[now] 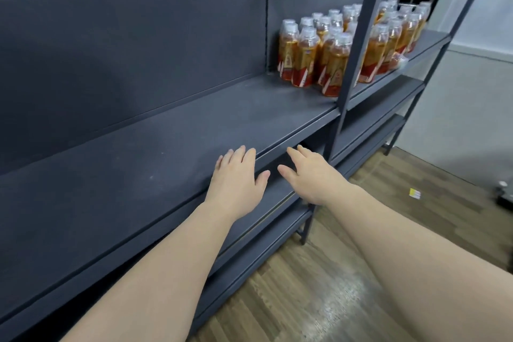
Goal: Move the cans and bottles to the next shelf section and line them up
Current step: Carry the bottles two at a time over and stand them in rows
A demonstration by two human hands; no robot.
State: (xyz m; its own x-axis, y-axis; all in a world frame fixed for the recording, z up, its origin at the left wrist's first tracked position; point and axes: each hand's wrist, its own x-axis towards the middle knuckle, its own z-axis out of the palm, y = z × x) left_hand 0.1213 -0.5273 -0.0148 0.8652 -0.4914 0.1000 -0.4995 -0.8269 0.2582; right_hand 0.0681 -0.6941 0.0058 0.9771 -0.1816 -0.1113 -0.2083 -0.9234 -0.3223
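The left hand (pixel 236 175) is being held palm down over the front edge of the dark grey shelf (pixel 138 169), fingers straight and close together. Its grip is being shown open, with nothing in it. Whether the palm is touching the board cannot be told. Just beside it, at 3 o'clock, the right hand (pixel 308 175) is being held out past the shelf lip with fingers spread, its grip likewise open and empty. The bottles (pixel 313 50), amber with pale caps and red-and-gold labels, are being carried upright by the same shelf. They are standing well apart from the hands, at 1 o'clock from them, in a tight cluster near the back panel. They are being parted by a slanting frame post (pixel 356 47) from a second cluster of bottles (pixel 394 33) at 2 o'clock in the neighbouring section. A small yellow scrap (pixel 415 193) is being seen on the wooden floor (pixel 319 286) at 4 o'clock.
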